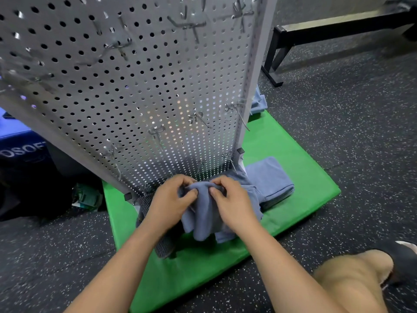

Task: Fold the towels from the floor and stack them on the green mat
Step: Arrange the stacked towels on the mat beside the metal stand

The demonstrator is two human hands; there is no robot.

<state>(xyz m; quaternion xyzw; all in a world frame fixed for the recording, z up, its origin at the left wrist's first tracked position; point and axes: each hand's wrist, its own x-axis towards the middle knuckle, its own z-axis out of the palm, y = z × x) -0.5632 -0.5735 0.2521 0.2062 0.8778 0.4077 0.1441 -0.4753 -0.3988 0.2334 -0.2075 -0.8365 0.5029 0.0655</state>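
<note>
A blue padded block [15, 134] with white lettering sits at far left on black, white-flecked rubber flooring [361, 132], next to a crumpled green-and-white packet [88, 197]. A grey perforated metal pegboard rack [135, 86], studded with wire hooks, rises from the glossy green mat [293, 159]. At its foot a dark grey ribbed cloth [165, 246] lies rumpled on the mat, partly under the person's left forearm. The left hand [168, 199] pinches the bunched top edge of a soft, slate-blue towel [203, 220] between thumb and curled fingers. The right hand [232, 199] pinches the same edge just beside it, so the towel hangs in loose folds onto the mat. To the right, a squared stack of folded blue towels [270, 179] rests on the mat, touching the held towel. Another blue towel [259, 102] shows behind the rack's post. A black steel bench frame [316, 35] stands at upper right, and a bare knee [352, 279] and dark shoe [406, 256] fill the lower right corner.
</note>
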